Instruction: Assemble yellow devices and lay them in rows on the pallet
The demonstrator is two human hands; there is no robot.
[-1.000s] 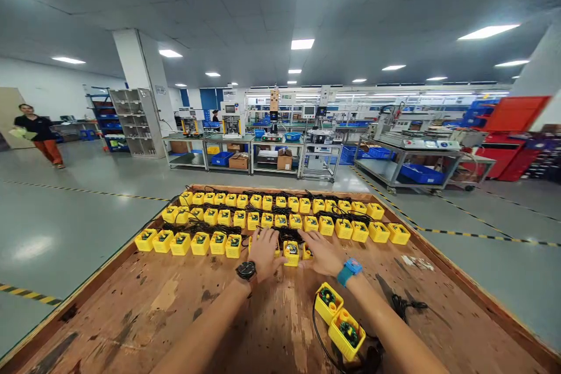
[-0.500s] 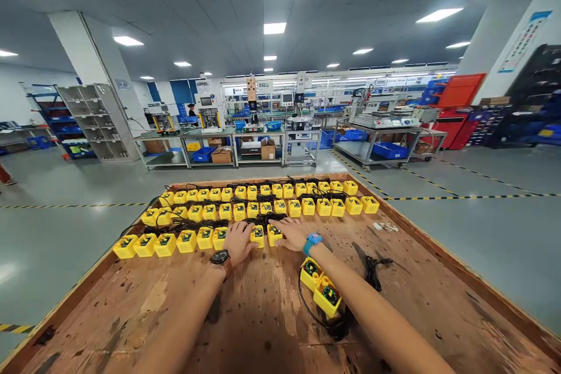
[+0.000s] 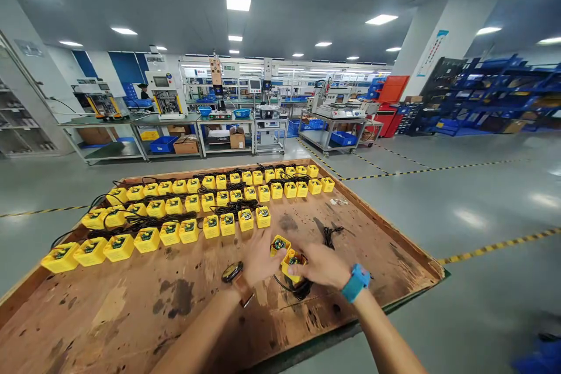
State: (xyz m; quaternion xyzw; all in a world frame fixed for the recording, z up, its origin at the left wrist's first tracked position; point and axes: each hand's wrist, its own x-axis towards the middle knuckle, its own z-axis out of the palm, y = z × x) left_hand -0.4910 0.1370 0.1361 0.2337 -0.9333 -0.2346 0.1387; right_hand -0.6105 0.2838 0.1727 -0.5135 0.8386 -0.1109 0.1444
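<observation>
Two yellow boxes [image 3: 291, 273] with green circuit boards inside stand close together on the wooden board, off the rows, with a black cable below them. My left hand [image 3: 259, 260], blurred, is beside the farther box [image 3: 280, 243], its thumb and fingers apart. My right hand [image 3: 326, 266] is at the nearer box, its thumb across the front and its fingers by the right side. Some fingertips are smeared or hidden. Farther away, similar yellow boxes [image 3: 146, 239] stand in three rows, with black cables [image 3: 236, 208] bundled behind them.
A wooden rim [image 3: 377, 216] edges the large board [image 3: 131, 304]. To the right of the boxes lie a loose coiled black cable [image 3: 328, 236] and small pale pieces [image 3: 339, 201]. Beyond the floor stand workbenches [image 3: 170, 123] with machines, and a person [image 3: 144, 92] in the distance.
Both hands have left the two boxes at the right end of the front row and moved back and right to the separate pair. The view has turned right.
</observation>
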